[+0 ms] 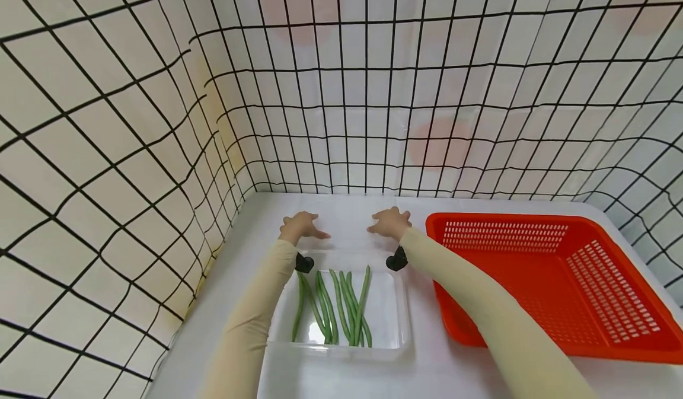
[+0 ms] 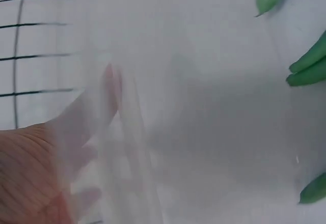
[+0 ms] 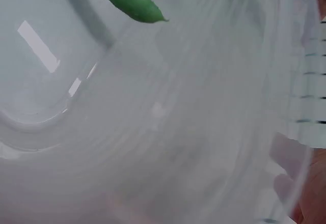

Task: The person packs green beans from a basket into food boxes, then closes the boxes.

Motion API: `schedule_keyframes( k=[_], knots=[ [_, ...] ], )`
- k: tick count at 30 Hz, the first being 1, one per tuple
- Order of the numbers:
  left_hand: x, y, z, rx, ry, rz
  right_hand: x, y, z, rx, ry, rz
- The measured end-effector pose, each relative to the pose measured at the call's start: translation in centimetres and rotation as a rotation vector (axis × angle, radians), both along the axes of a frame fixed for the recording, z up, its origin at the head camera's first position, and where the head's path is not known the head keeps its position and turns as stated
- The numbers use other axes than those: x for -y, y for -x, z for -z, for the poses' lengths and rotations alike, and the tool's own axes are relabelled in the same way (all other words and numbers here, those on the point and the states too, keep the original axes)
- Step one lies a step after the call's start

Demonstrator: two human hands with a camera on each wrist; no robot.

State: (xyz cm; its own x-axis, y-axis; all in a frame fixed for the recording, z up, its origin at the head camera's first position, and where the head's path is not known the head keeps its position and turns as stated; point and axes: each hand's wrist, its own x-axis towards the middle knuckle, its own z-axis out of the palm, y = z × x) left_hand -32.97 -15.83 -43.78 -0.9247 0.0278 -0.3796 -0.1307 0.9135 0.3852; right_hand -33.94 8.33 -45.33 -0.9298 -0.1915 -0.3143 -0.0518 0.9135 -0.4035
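A clear plastic container [image 1: 404, 322] with several green beans [image 1: 326, 313] lying in it stands on the white table in the head view. My left hand [image 1: 300, 227] is just beyond its far left corner, fingers pointing inward with the thumb apart. Opposite it, past the far right corner, my right hand [image 1: 391, 223] has its fingers spread and turned toward the left hand. Each wrist view looks through the cloudy container wall, which partly veils the left hand [image 2: 30, 175] and the right hand [image 3: 313, 188]. Neither hand shows anything between its fingers.
A red plastic basket [image 1: 501, 280] with perforated walls stands right of the container, partly under the right forearm. Black wire mesh [image 1: 366, 105] rises along the back, left and right of the white table [image 1: 213, 328].
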Motion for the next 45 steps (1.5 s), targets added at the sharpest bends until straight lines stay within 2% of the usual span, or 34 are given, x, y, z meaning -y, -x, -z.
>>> schedule_keyframes(
  k=[3, 5, 8, 10, 12, 14, 17, 19, 20, 22, 25, 27, 29, 31, 33, 34, 35, 38, 41, 45],
  knots=[
    [0.9, -0.5, -1.0, -0.004, 0.009, -0.017, 0.0, -0.7, -0.7, -0.080, 0.038, 0.023],
    [1.5, -0.9, -1.7, -0.010, 0.025, -0.031, 0.0, -1.2, -1.3, -0.143, 0.099, 0.058],
    [2.3, -1.7, -2.4, -0.035, 0.006, -0.085, -0.3, -1.8, -2.3, -0.225, 0.226, 0.123],
    [2.6, -2.3, -2.7, -0.083, -0.033, -0.125, -0.7, -2.0, -3.1, -0.256, 0.286, 0.158],
    [2.8, -2.8, -3.0, -0.165, -0.089, -0.173, -1.2, -2.3, -4.1, -0.274, 0.323, 0.176],
    [3.0, -3.3, -3.3, -0.286, -0.133, -0.203, -1.8, -2.6, -5.2, -0.290, 0.330, 0.167],
    [3.5, -3.7, -3.8, -0.469, -0.196, -0.227, -2.8, -3.3, -7.0, -0.351, 0.310, 0.099],
    [3.9, -3.9, -4.4, -0.540, -0.255, -0.220, -3.3, -3.8, -8.2, -0.396, 0.250, 0.043],
    [4.1, -4.2, -4.8, -0.536, -0.322, -0.214, -3.6, -4.1, -8.8, -0.411, 0.216, 0.020],
    [4.4, -4.7, -5.7, -0.459, -0.525, -0.221, -4.1, -4.5, -9.6, -0.416, 0.141, -0.014],
    [4.6, -5.8, -7.2, -0.274, -0.935, -0.283, -4.7, -5.1, -10.5, -0.317, 0.142, -0.035],
    [4.5, -6.6, -8.1, -0.174, -1.159, -0.357, -5.0, -5.5, -10.7, -0.195, 0.260, -0.012],
    [4.5, -7.3, -8.5, -0.133, -1.332, -0.411, -5.2, -6.2, -10.6, -0.053, 0.437, 0.050],
    [4.5, -8.0, -8.9, -0.117, -1.447, -0.444, -5.3, -6.9, -10.2, 0.065, 0.614, 0.128],
    [4.7, -8.5, -9.1, -0.104, -1.540, -0.449, -5.2, -7.7, -9.8, 0.147, 0.776, 0.209],
    [4.8, -8.7, -9.2, -0.101, -1.575, -0.436, -5.1, -8.1, -9.6, 0.160, 0.833, 0.228],
    [5.0, -8.9, -9.4, -0.096, -1.590, -0.398, -5.0, -8.5, -9.5, 0.162, 0.878, 0.230],
    [5.8, -9.8, -9.7, -0.087, -1.536, -0.240, -5.2, -9.6, -9.3, 0.105, 0.932, 0.161],
    [7.2, -10.9, -9.9, -0.041, -1.360, 0.003, -5.9, -10.9, -9.3, 0.013, 0.899, -0.019],
    [8.8, -13.3, -10.2, -0.035, -1.039, 0.263, -6.6, -13.0, -9.7, -0.133, 0.780, -0.252]
  ],
)
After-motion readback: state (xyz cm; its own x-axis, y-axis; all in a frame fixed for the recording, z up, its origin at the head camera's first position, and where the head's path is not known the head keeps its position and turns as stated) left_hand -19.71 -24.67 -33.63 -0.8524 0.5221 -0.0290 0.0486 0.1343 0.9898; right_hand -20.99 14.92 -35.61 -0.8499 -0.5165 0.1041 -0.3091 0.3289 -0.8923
